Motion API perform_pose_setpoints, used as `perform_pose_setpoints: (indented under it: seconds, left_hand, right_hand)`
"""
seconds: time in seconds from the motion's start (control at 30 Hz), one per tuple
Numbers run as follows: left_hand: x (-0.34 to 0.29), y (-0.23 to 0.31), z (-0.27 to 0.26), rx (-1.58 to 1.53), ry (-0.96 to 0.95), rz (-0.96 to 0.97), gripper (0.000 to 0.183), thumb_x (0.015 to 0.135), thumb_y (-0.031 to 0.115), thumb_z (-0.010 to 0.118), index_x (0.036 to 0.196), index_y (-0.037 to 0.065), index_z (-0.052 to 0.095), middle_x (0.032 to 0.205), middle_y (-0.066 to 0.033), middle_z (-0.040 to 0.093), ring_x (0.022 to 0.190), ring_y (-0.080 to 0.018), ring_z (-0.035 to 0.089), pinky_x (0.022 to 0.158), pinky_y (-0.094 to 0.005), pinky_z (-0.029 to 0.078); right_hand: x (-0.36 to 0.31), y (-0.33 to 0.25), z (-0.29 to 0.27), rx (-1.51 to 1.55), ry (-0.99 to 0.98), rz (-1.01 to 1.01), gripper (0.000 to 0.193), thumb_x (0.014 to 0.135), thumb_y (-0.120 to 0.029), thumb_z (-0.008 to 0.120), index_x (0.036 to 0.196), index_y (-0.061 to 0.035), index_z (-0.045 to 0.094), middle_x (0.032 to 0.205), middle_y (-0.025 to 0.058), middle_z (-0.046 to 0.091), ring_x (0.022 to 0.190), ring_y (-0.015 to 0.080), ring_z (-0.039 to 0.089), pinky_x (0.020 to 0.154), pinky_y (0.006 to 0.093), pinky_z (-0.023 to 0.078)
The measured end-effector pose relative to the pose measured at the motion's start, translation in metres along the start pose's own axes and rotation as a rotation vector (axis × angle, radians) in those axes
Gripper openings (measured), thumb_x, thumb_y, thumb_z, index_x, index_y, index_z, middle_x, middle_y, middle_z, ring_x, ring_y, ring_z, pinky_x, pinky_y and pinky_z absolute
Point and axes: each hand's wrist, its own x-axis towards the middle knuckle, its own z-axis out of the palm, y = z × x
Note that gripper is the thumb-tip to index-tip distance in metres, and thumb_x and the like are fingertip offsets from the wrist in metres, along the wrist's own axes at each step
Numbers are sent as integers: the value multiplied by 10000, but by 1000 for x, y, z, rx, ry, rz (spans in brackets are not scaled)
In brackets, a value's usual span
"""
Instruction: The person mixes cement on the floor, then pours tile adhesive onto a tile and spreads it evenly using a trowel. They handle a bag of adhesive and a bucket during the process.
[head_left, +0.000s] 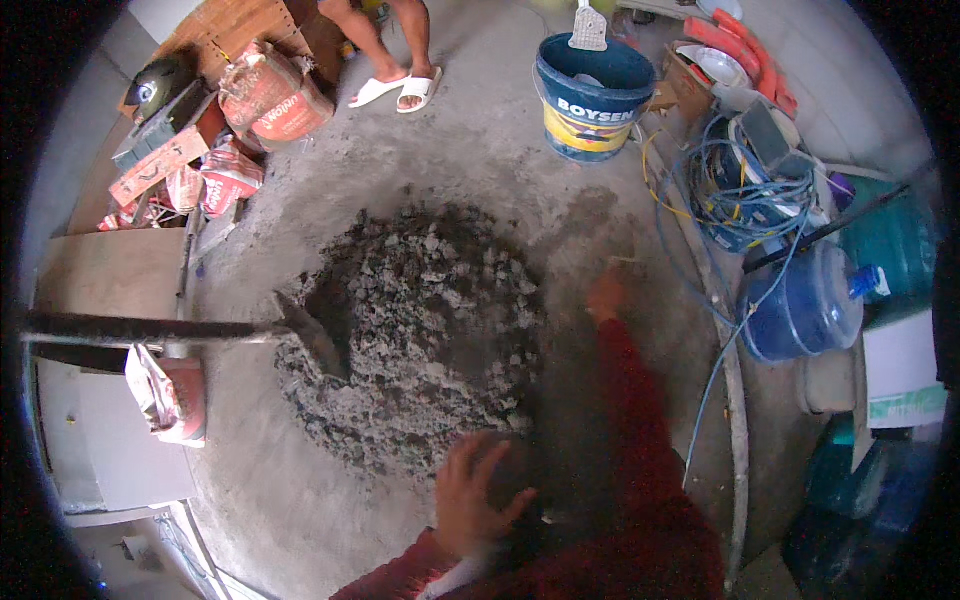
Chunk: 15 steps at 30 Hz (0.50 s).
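A broad heap of grey, lumpy mortar mix [430, 300] lies on the concrete floor in the middle of the view. At its near edge is my left hand [475, 490], fingers spread and nothing seen in them; a dark shape beside its palm is too dim to make out. My right hand [605, 295] reaches forward to the floor right of the heap. Motion and shadow smear its fingers, and a small pale streak shows just beyond them. A shovel [318, 338] rests with its blade against the heap's left side, its handle running out to the left, touched by neither hand.
Another person's feet in white slippers [398, 90] stand beyond the heap. A dark blue bucket [592, 110] is at the back right. Tangled blue hose [745, 195] and a water jug [800, 305] lie right; cement bags [272, 100] and a torn bag [170, 395] line the left.
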Motion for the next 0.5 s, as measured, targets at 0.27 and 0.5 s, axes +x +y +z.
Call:
perform_pose_setpoints:
  seconds: [0.27,0.5]
  left_hand:
    - [74,9,10,-74,-126,52,683,805,348,775,1401,150,508,1449,-226,408,1357,-463,370,1112,-565,342]
    - [128,-10,19,-15,-12,-62,674,774,264,773,1383,130,516,1408,-206,448,1308,-443,421,1062,-548,386]
  right_hand:
    - [34,-116,-47,717,-713,-268,650,849,-24,584,1475,-52,412,1030,210,660,934,340,655,804,479,508]
    - [130,24,-142,441,-931,-345,610,937,-17,492,1525,-126,370,1431,160,536,1253,287,557,1078,395,421]
